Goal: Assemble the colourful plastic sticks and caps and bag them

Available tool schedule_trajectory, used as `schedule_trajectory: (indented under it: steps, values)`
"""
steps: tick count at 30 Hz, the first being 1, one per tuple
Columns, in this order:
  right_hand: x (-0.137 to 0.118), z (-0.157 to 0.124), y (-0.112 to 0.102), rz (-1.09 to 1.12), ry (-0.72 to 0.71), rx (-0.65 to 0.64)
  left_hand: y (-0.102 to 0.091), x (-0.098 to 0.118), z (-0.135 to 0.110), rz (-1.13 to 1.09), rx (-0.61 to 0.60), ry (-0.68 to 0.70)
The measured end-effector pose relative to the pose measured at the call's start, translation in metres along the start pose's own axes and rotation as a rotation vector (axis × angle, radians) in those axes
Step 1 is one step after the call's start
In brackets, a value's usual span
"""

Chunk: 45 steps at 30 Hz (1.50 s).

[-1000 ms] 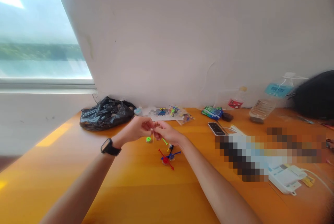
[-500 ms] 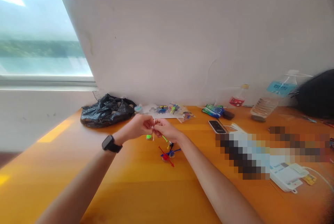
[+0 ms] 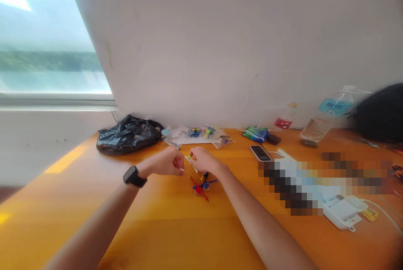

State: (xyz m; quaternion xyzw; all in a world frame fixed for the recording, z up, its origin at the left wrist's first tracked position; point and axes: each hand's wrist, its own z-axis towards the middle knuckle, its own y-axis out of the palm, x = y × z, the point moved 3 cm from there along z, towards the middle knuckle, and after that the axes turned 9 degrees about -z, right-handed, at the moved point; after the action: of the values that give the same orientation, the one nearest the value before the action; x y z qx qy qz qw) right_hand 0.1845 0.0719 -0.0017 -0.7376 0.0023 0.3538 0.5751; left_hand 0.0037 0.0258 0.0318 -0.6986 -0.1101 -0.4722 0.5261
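head view looks forward and down over the table (image 3: 157, 236), far right seemingly blurred

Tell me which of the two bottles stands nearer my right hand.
The red-labelled bottle with the yellowish cap; the blue-labelled bottle has a white cap and stands farther right, farther from your right hand.

No text is legible, even on the blue bottle label (image 3: 335, 107).

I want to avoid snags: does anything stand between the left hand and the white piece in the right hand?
Nothing visible does: just a gap separates the left hand from the white piece in the right hand.
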Motion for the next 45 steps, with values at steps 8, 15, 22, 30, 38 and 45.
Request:
schedule_trajectory:
  steps: [8, 15, 22, 30, 38, 45]
  values:
    - [-0.005, -0.021, 0.000, -0.128, -0.007, -0.423, 0.008, -0.004, 0.002, 0.086, -0.181, 0.061]
    - [-0.014, -0.022, 0.005, -0.208, -0.015, -0.542, 0.000, -0.003, 0.000, 0.216, -0.071, 0.081]
    - [-0.018, -0.026, -0.029, 0.157, -0.105, -0.399, -0.002, -0.007, -0.001, 0.282, -0.028, 0.032]
    - [-0.005, -0.010, -0.033, 0.498, -0.163, -0.127, -0.009, 0.000, 0.000, 0.137, 0.107, 0.137]
    - [0.000, 0.003, -0.021, 0.724, -0.209, -0.026, 0.000, 0.028, 0.005, -0.181, 0.313, 0.277]
    - [-0.008, 0.009, 0.010, 0.639, -0.126, -0.058, -0.001, 0.011, 0.007, -0.098, 0.279, 0.129]
